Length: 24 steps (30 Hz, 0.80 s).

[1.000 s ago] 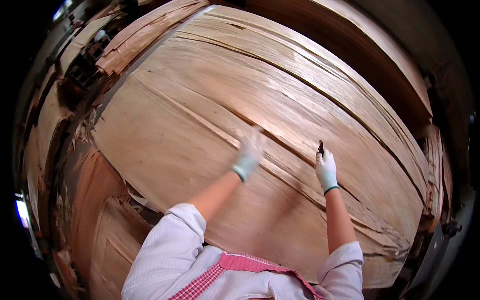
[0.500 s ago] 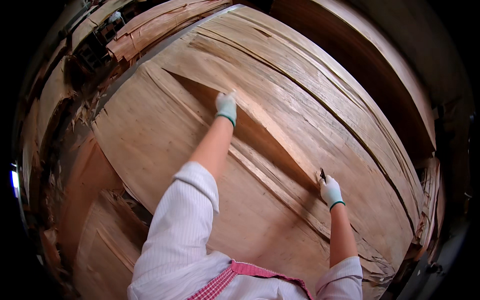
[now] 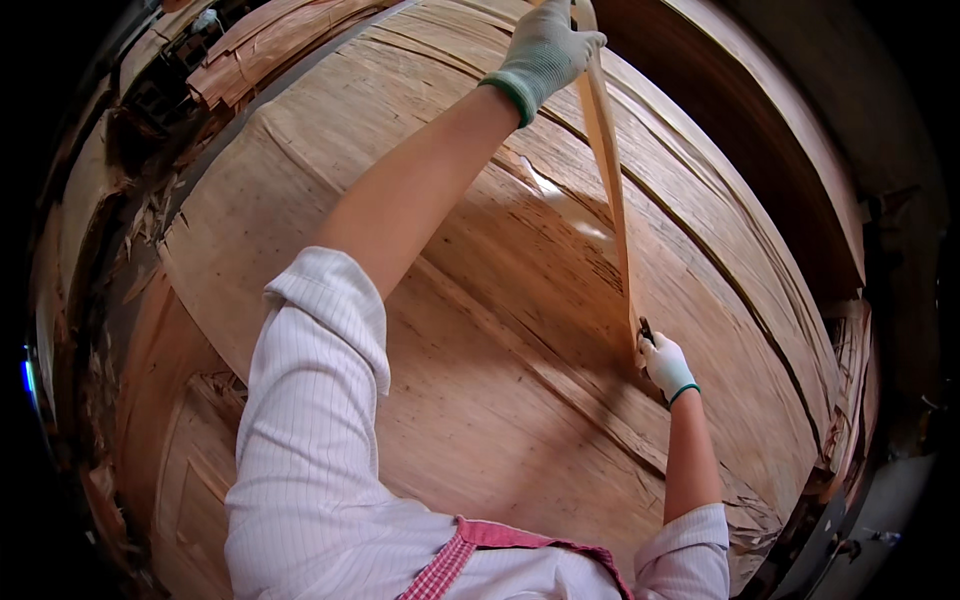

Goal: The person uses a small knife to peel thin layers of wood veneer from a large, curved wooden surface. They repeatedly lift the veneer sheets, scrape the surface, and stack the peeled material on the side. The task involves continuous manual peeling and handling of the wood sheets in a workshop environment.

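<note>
A long, narrow strip of wood veneer stands up from the stack, pulled taut between my hands. High at the top of the view, my left hand, in a pale knitted glove with a green cuff, is closed around its upper end. My right hand, gloved in white, is closed low over the sheets at the strip's lower end. A small dark tool pokes out of that fist; its exact kind is not clear. Under both hands lies a broad sheet of veneer with ridges and grain cracks.
Long splits and raised edges run across the stack's right side. Beyond it rises another tall stack of wood sheets. Torn veneer pieces lie at the far left, and more scraps lean near the lower left.
My left hand has lifted up and to the right, drawing the strip off the sheet surface into the air. My right hand has stayed almost in place with the dark tool.
</note>
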Each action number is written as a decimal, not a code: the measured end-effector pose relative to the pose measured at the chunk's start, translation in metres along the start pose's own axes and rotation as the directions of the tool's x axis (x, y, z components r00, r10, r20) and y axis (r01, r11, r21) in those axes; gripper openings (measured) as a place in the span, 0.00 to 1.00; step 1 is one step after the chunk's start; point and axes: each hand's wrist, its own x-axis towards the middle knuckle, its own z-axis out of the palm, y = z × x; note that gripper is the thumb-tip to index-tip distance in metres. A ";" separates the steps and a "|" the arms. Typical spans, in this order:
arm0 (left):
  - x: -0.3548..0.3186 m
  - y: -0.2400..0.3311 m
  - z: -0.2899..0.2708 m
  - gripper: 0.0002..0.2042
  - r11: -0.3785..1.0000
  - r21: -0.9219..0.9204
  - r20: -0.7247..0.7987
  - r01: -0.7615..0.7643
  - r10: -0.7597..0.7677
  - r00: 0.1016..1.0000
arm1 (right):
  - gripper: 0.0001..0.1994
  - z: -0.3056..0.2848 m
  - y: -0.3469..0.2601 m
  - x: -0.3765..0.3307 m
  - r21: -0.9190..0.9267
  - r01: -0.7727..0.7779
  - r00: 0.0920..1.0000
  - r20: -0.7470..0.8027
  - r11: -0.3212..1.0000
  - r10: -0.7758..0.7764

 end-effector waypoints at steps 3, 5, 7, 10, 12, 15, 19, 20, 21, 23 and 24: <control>-0.010 -0.014 -0.011 0.13 0.968 0.150 -0.020 -0.203 0.208 0.978 | 0.13 -0.003 0.012 0.006 -0.151 0.045 0.998 -0.028 0.987 -0.050; -0.025 -0.040 -0.034 0.14 0.989 0.040 -0.077 -0.140 0.142 0.987 | 0.13 -0.001 0.006 0.004 -0.121 0.028 0.999 -0.031 0.992 -0.032; -0.048 -0.077 -0.057 0.15 0.998 -0.010 -0.110 0.056 -0.057 0.992 | 0.13 0.003 0.009 0.004 -0.138 0.045 0.998 -0.043 0.989 -0.052; -0.091 -0.111 -0.089 0.20 0.962 0.132 -0.278 0.238 -0.194 0.941 | 0.13 0.004 0.001 -0.002 -0.208 0.068 0.995 -0.061 0.976 -0.082; -0.125 -0.098 -0.091 0.25 0.935 0.327 -0.485 0.137 0.041 0.873 | 0.13 0.001 -0.009 -0.013 -0.235 0.076 0.993 -0.065 0.969 -0.094; -0.161 -0.047 -0.064 0.25 0.875 0.470 -0.475 -0.120 0.365 0.800 | 0.14 0.001 0.000 -0.010 -0.249 0.038 0.995 -0.081 0.968 -0.060; -0.199 -0.043 -0.014 0.21 0.719 0.605 0.336 -0.343 0.160 0.928 | 0.14 0.001 0.006 -0.005 -0.302 0.049 0.996 -0.059 0.952 -0.070; -0.198 -0.055 -0.004 0.21 0.647 0.666 0.428 -0.372 0.077 0.901 | 0.14 0.001 0.011 -0.001 -0.319 0.053 0.995 -0.062 0.946 -0.076; -0.197 -0.072 0.002 0.22 0.567 0.718 0.500 -0.404 -0.015 0.866 | 0.14 0.002 0.006 -0.002 -0.319 0.042 0.997 -0.052 0.947 -0.062; -0.192 -0.122 0.005 0.25 0.384 0.820 0.538 -0.425 -0.260 0.802 | 0.14 0.005 -0.011 -0.009 -0.318 0.027 0.999 -0.028 0.948 -0.038; -0.181 -0.136 0.003 0.26 0.349 0.852 0.506 -0.389 -0.361 0.783 | 0.14 0.004 -0.016 -0.013 -0.345 0.030 0.999 -0.021 0.938 -0.040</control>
